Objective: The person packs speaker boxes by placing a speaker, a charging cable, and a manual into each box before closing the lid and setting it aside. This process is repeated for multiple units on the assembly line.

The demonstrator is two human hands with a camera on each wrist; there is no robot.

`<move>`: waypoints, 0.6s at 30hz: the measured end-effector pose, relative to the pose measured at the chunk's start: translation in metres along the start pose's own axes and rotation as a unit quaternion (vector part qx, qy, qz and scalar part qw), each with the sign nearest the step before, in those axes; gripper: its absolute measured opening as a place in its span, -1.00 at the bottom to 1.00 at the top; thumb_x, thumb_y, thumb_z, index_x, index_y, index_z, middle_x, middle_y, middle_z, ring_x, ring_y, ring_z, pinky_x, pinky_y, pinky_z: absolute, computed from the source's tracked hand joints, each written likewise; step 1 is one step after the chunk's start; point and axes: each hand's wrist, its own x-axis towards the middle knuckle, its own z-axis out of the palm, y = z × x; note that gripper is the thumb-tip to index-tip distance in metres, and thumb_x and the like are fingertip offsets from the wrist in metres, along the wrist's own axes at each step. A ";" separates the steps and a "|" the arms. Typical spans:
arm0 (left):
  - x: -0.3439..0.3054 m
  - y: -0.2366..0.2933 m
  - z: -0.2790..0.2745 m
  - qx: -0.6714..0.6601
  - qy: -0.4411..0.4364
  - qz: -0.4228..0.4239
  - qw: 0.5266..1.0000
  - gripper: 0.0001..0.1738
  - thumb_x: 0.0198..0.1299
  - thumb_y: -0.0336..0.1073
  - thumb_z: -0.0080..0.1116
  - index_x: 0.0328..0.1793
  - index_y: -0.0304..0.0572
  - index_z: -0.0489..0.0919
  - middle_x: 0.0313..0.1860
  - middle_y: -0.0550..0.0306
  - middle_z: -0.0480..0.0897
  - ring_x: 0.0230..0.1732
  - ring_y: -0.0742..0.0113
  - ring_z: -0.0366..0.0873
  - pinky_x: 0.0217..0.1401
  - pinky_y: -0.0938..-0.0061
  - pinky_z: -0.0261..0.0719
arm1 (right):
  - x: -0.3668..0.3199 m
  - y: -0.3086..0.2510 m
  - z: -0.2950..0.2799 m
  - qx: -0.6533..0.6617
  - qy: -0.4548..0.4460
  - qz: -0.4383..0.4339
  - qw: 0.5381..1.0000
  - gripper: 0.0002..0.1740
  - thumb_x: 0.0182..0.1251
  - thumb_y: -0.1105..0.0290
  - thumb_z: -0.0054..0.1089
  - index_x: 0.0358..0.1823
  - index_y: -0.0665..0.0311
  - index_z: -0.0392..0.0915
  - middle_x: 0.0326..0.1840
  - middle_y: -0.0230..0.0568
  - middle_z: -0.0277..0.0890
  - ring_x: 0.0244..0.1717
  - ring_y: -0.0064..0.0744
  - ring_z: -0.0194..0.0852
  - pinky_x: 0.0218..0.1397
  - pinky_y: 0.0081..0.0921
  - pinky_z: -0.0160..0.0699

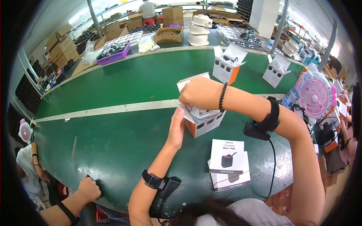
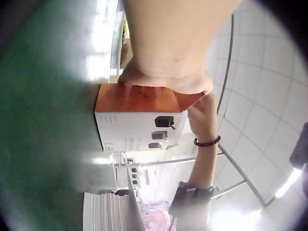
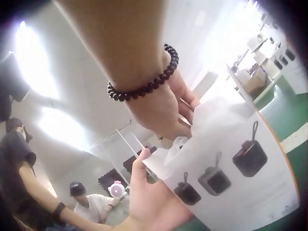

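A white and orange carton [image 1: 208, 125] printed with black speakers stands on the green table with its top flaps raised. My left hand [image 1: 176, 130] holds the carton's left side, its thumb up by a flap; its other fingers are largely hidden. Over the opening, my right hand [image 1: 201, 92] bends down from above. In the right wrist view its curled fingers pinch white plastic wrapping [image 3: 224, 118] at the carton's mouth. What lies inside is hidden. Nearer to me, a user manual [image 1: 226, 156] with a speaker picture lies on a stack of more manuals.
Two more opened cartons [image 1: 225, 69] [image 1: 276, 73] stand farther back on the table. A pink fan [image 1: 315, 97] is at the right. Across the back are a purple tray [image 1: 113, 55] and stacked white parts [image 1: 198, 32]. Another person's hand [image 1: 89, 189] rests at the lower left edge.
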 end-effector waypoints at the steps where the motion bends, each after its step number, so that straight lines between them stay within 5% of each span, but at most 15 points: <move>1: 0.000 -0.002 -0.001 -0.002 -0.001 0.008 1.000 -0.34 0.42 0.10 -0.26 0.42 -0.27 0.25 0.36 0.09 0.37 0.40 0.30 0.24 0.44 0.33 0.08 | 0.000 -0.003 0.003 -0.012 0.009 -0.007 1.000 -0.95 -0.01 0.44 0.23 -0.49 0.22 0.63 -0.47 -0.17 0.62 -0.41 -0.14 0.63 -0.33 -0.29 0.58; 10: 0.001 0.001 -0.001 0.011 -0.009 0.000 1.000 -0.36 0.43 0.14 -0.27 0.39 -0.21 0.28 0.36 0.13 0.38 0.37 0.33 0.27 0.39 0.36 0.12 | -0.002 -0.005 0.015 0.032 0.032 0.022 0.999 -0.94 -0.02 0.40 0.24 -0.51 0.19 0.65 -0.51 -0.16 0.62 -0.45 -0.12 0.61 -0.37 -0.25 0.54; 12: 0.003 -0.001 0.001 0.008 0.014 -0.001 1.000 -0.37 0.43 0.15 -0.27 0.38 -0.16 0.30 0.34 0.19 0.41 0.34 0.36 0.29 0.36 0.37 0.14 | -0.005 -0.007 0.017 0.044 0.058 0.040 0.997 -0.93 -0.06 0.38 0.28 -0.51 0.15 0.70 -0.51 -0.04 0.62 -0.42 -0.06 0.65 -0.34 -0.25 0.60; 18: 0.007 -0.004 -0.004 0.007 0.017 0.002 1.000 -0.38 0.43 0.18 -0.29 0.38 -0.07 0.32 0.31 0.25 0.45 0.31 0.39 0.34 0.28 0.37 0.21 | 0.000 -0.020 0.016 -0.035 0.079 0.063 0.994 -0.89 -0.04 0.36 0.24 -0.58 0.23 0.65 -0.48 -0.03 0.64 -0.41 -0.07 0.67 -0.35 -0.26 0.60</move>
